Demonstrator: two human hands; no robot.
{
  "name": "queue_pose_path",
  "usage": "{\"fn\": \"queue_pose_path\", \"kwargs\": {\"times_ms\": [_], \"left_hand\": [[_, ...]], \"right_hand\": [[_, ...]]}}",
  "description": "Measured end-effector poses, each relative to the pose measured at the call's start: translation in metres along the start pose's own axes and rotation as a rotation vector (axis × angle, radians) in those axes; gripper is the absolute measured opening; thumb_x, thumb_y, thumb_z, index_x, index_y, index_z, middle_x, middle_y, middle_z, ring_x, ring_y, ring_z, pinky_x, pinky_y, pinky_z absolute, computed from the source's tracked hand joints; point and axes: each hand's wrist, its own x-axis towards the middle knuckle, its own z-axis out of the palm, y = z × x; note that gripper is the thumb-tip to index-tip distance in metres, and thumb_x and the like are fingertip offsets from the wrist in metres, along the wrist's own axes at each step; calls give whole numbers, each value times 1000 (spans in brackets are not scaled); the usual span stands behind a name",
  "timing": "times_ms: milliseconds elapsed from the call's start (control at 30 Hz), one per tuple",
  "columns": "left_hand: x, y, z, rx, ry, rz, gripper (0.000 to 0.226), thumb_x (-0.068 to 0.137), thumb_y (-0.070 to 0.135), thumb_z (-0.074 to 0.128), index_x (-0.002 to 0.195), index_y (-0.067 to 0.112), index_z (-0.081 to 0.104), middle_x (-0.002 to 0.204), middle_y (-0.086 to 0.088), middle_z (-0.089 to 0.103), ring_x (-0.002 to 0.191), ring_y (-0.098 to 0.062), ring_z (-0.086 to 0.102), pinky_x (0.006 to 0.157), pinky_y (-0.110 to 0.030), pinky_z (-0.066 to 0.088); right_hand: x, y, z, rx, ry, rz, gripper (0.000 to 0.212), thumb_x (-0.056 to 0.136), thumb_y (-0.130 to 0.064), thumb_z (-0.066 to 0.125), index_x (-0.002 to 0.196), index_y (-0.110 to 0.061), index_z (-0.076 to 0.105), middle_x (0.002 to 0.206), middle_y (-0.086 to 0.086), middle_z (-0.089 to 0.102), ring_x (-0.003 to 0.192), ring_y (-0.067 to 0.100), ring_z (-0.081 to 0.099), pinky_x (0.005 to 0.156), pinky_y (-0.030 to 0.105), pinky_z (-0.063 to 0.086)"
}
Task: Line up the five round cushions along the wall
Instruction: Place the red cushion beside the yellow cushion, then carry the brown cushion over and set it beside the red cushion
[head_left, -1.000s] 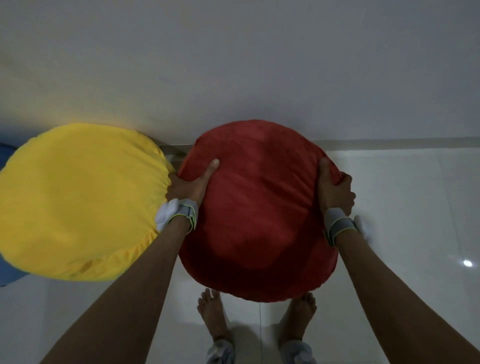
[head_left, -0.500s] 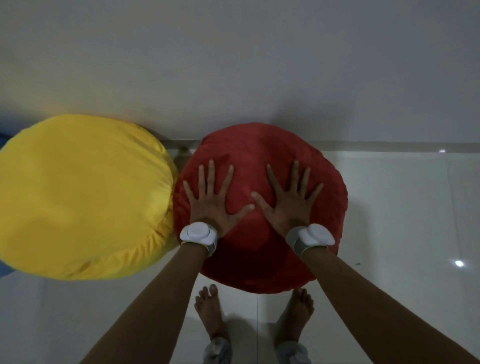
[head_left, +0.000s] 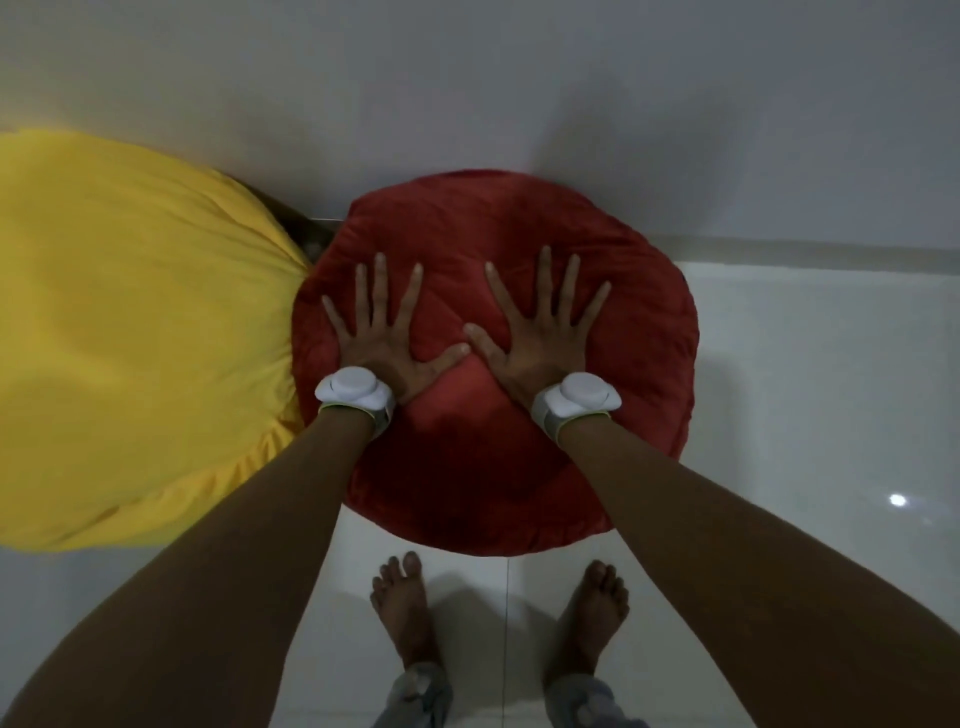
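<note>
A round red cushion (head_left: 623, 405) leans against the white wall (head_left: 519, 93), its lower edge on the tiled floor. To its left a larger round yellow cushion (head_left: 130, 338) also leans on the wall and touches the red one. My left hand (head_left: 382, 332) lies flat on the red cushion's face, fingers spread. My right hand (head_left: 540, 332) lies flat beside it, fingers spread, thumbs nearly touching. Both hands press on the cushion and grip nothing. No other cushion shows.
Glossy white floor tiles (head_left: 805, 389) stretch to the right of the red cushion along the wall's base. My bare feet (head_left: 405, 613) stand just below the red cushion. A white sensor band sits on each wrist.
One second ago my hands gripped the red cushion's left and right edges. They let go and now press flat on its face. The view has come closer.
</note>
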Motion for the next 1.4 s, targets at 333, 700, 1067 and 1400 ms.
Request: {"fn": "queue_pose_path", "kwargs": {"times_ms": [333,700,1067,1400], "left_hand": [[-15,33,-83,-45,-136,-2,99,66,99,17,149,53,-11,166,1,-2,152,-23,-3,117,-59,4],[-80,60,-237,-187,-76,-336,112,67,96,23,157,31,11,166,-2,3,151,-21,5,119,-46,14],[-285,-118,-348,-230,126,-716,111,70,93,24,157,28,5,166,-1,-3,152,-23,-2,121,-47,7],[-563,-289,-379,-303,301,-1055,113,68,93,26,157,27,9,166,-1,-2,152,-22,0,120,-44,10]], "right_hand": [[-25,11,-81,-50,-156,54,78,84,-84,3,155,-51,7,167,14,2,151,43,-8,104,67,-27],[-41,-16,-236,-58,-72,-188,73,90,-79,24,155,-47,17,167,10,14,152,40,5,112,71,-8],[-133,-257,-289,-105,-101,-630,72,90,-81,16,154,-53,-2,169,5,-1,154,34,-6,114,68,-11],[-338,-528,-236,-96,-121,-968,71,90,-79,26,154,-53,10,168,1,12,154,30,3,116,63,-9]]}}
